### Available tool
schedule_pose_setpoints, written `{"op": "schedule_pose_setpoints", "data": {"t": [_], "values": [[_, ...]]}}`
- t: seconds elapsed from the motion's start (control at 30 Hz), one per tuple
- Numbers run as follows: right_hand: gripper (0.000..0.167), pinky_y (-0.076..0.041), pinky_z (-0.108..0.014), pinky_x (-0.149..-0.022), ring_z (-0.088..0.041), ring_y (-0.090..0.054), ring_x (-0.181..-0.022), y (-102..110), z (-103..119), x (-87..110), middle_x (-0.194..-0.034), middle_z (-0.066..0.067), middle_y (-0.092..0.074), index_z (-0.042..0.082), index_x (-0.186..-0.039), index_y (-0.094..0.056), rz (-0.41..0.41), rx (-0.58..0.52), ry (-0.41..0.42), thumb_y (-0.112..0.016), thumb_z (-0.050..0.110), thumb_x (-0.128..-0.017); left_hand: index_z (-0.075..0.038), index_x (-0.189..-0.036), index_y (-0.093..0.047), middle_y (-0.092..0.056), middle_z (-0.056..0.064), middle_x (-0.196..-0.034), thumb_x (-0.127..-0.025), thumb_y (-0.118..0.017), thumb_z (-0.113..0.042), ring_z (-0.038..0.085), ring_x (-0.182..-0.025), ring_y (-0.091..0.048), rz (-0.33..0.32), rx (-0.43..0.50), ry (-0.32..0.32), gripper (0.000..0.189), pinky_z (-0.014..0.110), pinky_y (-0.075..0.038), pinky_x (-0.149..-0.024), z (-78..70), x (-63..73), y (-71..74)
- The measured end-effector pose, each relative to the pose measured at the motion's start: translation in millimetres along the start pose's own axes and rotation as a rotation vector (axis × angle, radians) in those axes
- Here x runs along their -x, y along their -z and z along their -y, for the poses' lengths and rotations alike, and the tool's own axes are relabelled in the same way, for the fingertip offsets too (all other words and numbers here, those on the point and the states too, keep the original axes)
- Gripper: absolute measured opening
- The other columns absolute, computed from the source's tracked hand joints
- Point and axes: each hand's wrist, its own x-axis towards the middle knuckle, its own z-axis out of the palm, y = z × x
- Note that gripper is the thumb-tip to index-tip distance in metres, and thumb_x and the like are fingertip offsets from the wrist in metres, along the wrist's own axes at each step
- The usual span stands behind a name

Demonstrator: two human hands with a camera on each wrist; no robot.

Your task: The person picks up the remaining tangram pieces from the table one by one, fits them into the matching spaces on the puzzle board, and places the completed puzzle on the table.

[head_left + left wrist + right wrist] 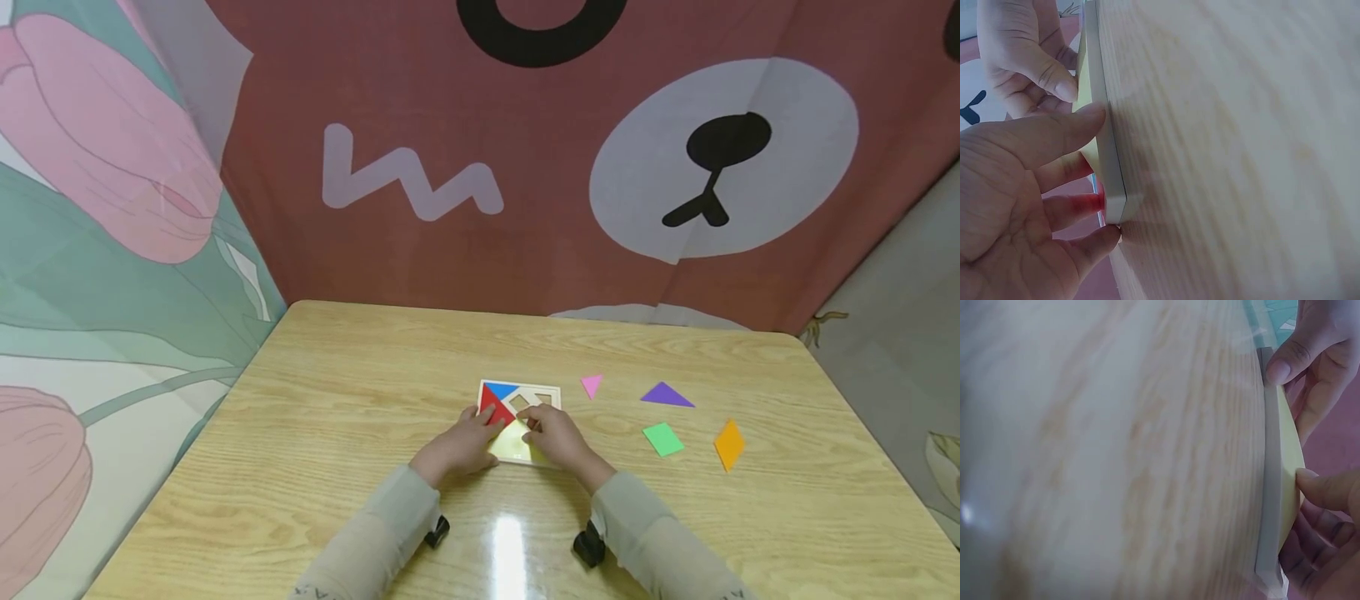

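Observation:
In the head view, a pale puzzle board [557, 392] lies on the table, with a red triangle [495, 406] and a blue triangle [501, 390] set in it. My left hand [459, 443] grips the board's left side, thumb at the near edge and fingertips over the red piece. A yellow triangle [513, 443] lies at the board's near side. My right hand [558, 437] holds it with curled fingers and thumb; the right wrist view shows the thumb touching the yellow face [1291, 456]. This hand hides the board's right side. Uncovered cutouts show at the far right.
Right of the board lie a pink triangle [592, 385], a purple triangle [666, 395], a green square [663, 439] and an orange parallelogram [729, 446]. The wooden table [337, 400] meets a printed curtain [420, 267] at its back edge.

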Motion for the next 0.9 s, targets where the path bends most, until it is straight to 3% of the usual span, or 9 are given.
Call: {"op": "schedule_pose_setpoints", "data": {"t": [0.57, 0.9], "values": [[0.028, -0.035, -0.025, -0.054, -0.012, -0.04, -0.06, -0.5, 1.5, -1.3, -0.067, 0.001, -0.042, 0.001, -0.094, -0.064, 0.071, 0.08, -0.008, -0.069, 0.001, -0.066, -0.01, -0.13, -0.041, -0.024, 0.014, -0.138, -0.079, -0.062, -0.024, 0.036, -0.124, -0.017, 0.01, 0.009, 0.024, 0.057, 0.042, -0.031, -0.092, -1.5, -1.3, -0.2], [0.029, -0.038, -0.027, -0.06, -0.013, -0.044, -0.066, -1.0, 0.0, -1.4, -0.072, -0.001, -0.045, 0.002, -0.095, -0.064, 0.104, 0.078, -0.032, -0.07, 0.003, -0.066, -0.009, -0.129, -0.042, -0.025, 0.014, -0.138, -0.078, -0.063, -0.025, 0.037, -0.124, -0.018, -0.008, -0.022, 0.008, 0.056, 0.042, -0.03, -0.093, 0.7, -2.3, -2.4]]}}
